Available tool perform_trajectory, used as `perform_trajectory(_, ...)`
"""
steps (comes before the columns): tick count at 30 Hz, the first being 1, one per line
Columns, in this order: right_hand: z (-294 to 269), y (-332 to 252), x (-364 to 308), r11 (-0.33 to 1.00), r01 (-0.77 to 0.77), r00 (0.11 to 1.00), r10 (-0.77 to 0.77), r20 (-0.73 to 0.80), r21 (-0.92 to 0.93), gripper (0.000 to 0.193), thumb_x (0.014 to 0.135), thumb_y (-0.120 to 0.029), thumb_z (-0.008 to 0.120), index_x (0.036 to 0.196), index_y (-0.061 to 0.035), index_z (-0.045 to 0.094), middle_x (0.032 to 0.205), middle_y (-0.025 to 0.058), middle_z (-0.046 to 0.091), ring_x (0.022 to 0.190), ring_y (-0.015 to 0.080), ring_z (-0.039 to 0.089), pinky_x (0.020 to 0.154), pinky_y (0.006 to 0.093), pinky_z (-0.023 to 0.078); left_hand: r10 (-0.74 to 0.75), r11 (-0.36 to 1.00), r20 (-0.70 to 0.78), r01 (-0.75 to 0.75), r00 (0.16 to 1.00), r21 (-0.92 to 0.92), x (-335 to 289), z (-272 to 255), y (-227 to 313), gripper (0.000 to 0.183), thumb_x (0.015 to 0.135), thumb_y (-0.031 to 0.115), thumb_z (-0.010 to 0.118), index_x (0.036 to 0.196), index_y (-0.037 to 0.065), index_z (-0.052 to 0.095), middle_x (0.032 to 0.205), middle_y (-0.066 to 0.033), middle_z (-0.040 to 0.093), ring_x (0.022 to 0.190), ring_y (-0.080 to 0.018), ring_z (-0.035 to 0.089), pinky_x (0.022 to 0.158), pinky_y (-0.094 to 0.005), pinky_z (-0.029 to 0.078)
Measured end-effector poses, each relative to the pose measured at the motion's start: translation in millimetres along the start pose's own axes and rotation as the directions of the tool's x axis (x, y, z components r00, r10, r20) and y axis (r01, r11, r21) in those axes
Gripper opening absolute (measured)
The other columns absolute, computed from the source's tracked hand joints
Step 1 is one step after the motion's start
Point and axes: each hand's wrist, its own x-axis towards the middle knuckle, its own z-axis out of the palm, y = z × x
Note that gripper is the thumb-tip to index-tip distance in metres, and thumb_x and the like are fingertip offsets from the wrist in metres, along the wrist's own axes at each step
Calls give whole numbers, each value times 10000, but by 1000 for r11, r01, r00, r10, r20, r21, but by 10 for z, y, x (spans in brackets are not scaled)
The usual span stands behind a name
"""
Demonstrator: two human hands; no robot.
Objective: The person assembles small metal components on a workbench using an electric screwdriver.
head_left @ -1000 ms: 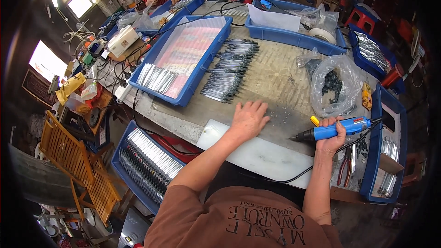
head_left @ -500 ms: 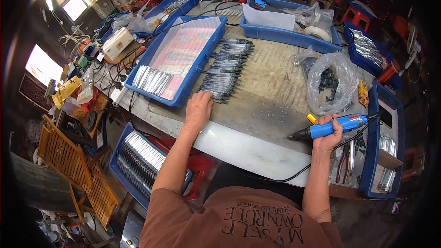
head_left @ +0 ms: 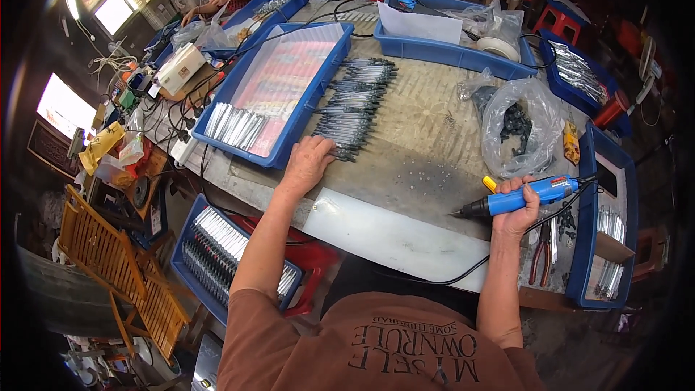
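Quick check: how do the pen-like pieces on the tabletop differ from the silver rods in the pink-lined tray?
The pen-like pieces lie on the tabletop; the silver rods lie inside the blue tray. The pen-like pieces show dark parts; the silver rods look bright. The left hand is at the pen-like pieces, not the silver rods. Both are slender, laid side by side.

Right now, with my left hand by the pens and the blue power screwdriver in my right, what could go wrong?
Your left hand is at the near end of the row of pens, so a careless brush might disorder it. The black cord of the blue power screwdriver in your right hand runs by your right forearm and could snag. Small pale bits lie scattered near the screwdriver's tip and might get knocked away.
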Motion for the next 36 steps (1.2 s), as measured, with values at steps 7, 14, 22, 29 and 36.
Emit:
perform_trajectory(7,-29,-4,8,1000,-3,1000,3,-3,14,275,711,-140,517,967,-75,442,704,65,462,628,202,459,626,348,390,96,995,25,-95,995,-28,54,8,-63,180,701,108,624,869,103,561,857,-44,531,854,-248,502,704,-374,393)
perform_trajectory(14,15,17,4,999,6,999,-5,-34,34,266,706,-126,518,952,-58,441,689,76,472,602,214,480,586,355,410,127,990,87,-132,988,43,78,-64,-30,194,697,102,621,865,101,524,861,-45,528,884,-245,495,710,-371,382)
perform_trajectory(22,36,14,5,999,32,997,-29,-78,26,267,685,-109,530,935,-51,457,683,87,487,592,220,490,567,353,420,197,980,79,-197,977,-3,70,-136,327,210,695,55,615,877,77,513,842,-55,538,850,-254,495,727,-362,368)
perform_trajectory(29,61,8,-19,1000,14,999,-15,-47,-22,250,685,-140,535,921,-83,472,701,65,464,630,206,459,613,338,394,170,982,231,-145,958,-121,-12,59,716,181,707,87,621,860,82,526,819,-63,544,835,-253,507,729,-363,372)
perform_trajectory(36,55,11,-12,1000,9,998,-10,-57,-21,254,685,-140,531,925,-85,469,702,63,461,634,205,457,617,338,393,83,953,181,-25,980,-303,12,134,709,178,653,48,666,791,33,555,767,-89,546,777,-279,507,689,-359,408)
